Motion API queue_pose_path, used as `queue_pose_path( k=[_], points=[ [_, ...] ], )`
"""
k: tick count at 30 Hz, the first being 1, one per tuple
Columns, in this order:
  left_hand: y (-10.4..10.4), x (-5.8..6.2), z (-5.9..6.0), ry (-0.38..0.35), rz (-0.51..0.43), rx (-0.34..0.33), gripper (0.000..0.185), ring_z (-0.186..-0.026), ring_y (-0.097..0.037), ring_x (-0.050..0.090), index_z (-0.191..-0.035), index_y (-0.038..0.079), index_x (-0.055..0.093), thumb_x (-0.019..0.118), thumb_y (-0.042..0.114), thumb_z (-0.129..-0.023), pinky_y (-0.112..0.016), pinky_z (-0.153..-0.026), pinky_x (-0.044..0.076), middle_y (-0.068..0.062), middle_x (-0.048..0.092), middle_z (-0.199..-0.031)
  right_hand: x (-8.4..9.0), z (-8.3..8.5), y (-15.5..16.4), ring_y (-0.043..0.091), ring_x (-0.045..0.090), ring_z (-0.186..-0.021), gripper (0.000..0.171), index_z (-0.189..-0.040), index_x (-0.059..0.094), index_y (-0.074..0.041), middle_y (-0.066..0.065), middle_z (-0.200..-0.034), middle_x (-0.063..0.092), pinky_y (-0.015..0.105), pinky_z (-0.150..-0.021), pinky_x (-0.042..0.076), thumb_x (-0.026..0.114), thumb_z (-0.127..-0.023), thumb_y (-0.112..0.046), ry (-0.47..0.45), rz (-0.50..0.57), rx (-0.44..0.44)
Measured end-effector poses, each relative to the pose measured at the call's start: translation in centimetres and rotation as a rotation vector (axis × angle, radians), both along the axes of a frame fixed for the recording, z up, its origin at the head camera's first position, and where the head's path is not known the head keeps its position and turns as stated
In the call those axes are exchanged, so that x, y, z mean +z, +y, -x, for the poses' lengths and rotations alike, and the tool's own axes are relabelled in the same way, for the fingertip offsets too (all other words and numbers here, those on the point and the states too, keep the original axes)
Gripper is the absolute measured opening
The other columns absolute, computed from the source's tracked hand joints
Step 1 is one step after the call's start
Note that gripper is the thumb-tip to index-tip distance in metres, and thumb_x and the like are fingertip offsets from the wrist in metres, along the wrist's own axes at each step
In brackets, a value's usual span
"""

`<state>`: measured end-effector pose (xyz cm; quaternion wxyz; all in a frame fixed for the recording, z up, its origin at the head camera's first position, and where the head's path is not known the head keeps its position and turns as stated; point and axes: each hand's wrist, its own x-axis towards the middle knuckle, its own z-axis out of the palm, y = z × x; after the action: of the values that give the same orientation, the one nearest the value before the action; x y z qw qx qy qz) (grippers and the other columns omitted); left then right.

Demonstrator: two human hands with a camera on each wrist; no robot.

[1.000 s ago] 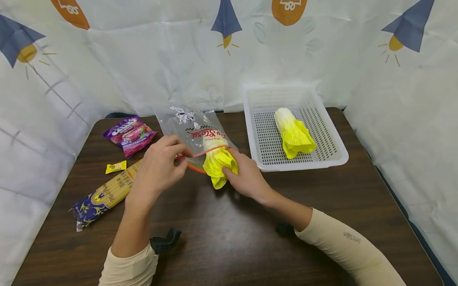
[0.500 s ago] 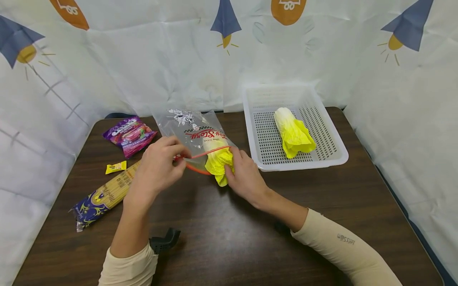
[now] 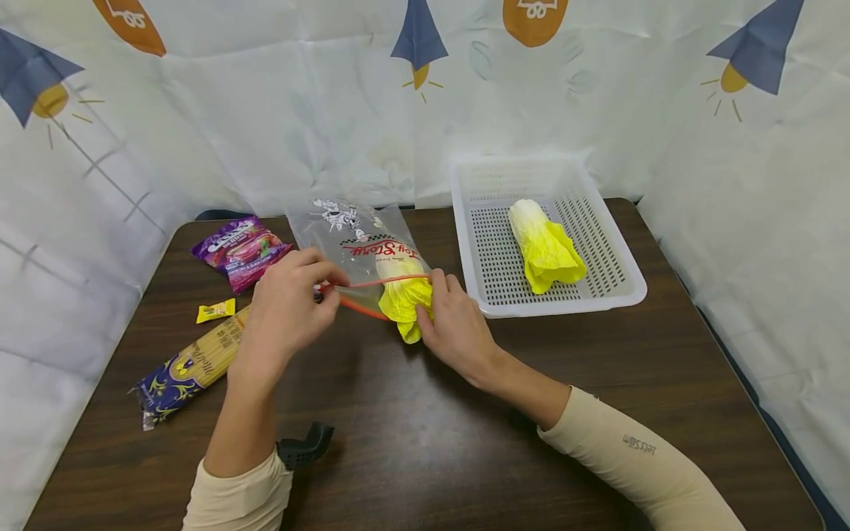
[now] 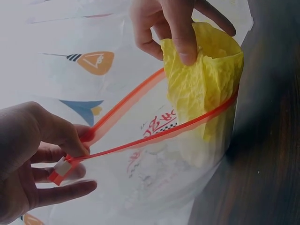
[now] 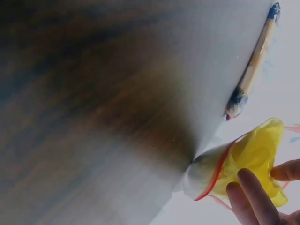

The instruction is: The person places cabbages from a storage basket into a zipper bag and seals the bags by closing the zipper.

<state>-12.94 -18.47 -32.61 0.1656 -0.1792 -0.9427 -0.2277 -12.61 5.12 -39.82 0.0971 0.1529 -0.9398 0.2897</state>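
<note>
A clear zip bag (image 3: 315, 247) with red Toy Story print lies at the table's far middle, its orange-red mouth facing me and spread apart. My left hand (image 3: 285, 310) pinches the mouth's left corner, beside a white slider (image 4: 62, 165) in the left wrist view. Inside the bag is the white end of a napa cabbage (image 3: 403, 304), while its yellow leafy end sticks out through the mouth. My right hand (image 3: 461, 335) grips those leaves, thumb on one side and fingers on the other, as the right wrist view also shows (image 5: 262, 150).
At the back right, a white plastic basket (image 3: 564, 303) holds a second napa cabbage (image 3: 546, 249). On the left lie a purple candy bag (image 3: 240, 251), a small yellow wrapped candy (image 3: 215, 310) and a spaghetti pack (image 3: 202, 360), partly behind my left arm.
The cabbage has slid slightly farther into the bag, with my right hand moving along a little. My left hand has shifted slightly left with the bag's corner.
</note>
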Motion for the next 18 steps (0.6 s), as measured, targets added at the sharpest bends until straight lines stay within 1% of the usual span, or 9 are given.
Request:
queue_pose_path(
  k=[4,7,14,18],
  points=[
    [0.00,-0.16,0.11,0.005,-0.014,0.024,0.011,-0.083,-0.028,0.057,-0.090,0.006,0.080,0.078,0.000,-0.081,-0.043,-0.072,0.050,-0.008,0.069,-0.091,0.00,0.06,0.03,0.028,0.065,-0.078,0.046,-0.128,0.049,0.000,0.015,-0.104,0.059,0.042,-0.071,0.062,0.072,-0.095,-0.021,0.002,-0.022,-0.006],
    [0.01,-0.24,0.18,0.005,-0.028,0.038,0.011,-0.083,-0.028,0.057,-0.091,0.005,0.080,0.078,0.000,-0.081,-0.043,-0.072,0.050,-0.009,0.070,-0.091,-0.02,0.14,0.03,0.028,0.065,-0.077,0.047,-0.129,0.049,0.001,0.015,-0.105,0.058,0.042,-0.070,0.061,0.073,-0.095,-0.022,-0.001,-0.035,-0.006],
    [0.38,-0.62,0.14,0.001,-0.061,0.065,0.010,-0.083,-0.028,0.058,-0.091,0.006,0.080,0.078,0.002,-0.082,-0.044,-0.072,0.050,-0.008,0.070,-0.092,-0.19,0.00,0.11,0.026,0.061,-0.076,0.050,-0.129,0.048,0.001,0.015,-0.103,0.057,0.039,-0.070,0.060,0.075,-0.094,-0.023,-0.052,-0.054,0.011],
    [0.65,-1.01,0.12,0.002,-0.062,0.095,0.011,-0.082,-0.027,0.058,-0.090,0.010,0.081,0.079,0.005,-0.081,-0.044,-0.066,0.049,-0.006,0.071,-0.092,-0.22,-0.01,0.21,0.026,0.060,-0.076,0.052,-0.131,0.047,0.000,0.014,-0.104,0.056,0.037,-0.071,0.060,0.075,-0.094,-0.023,-0.067,-0.069,0.012]
  ],
)
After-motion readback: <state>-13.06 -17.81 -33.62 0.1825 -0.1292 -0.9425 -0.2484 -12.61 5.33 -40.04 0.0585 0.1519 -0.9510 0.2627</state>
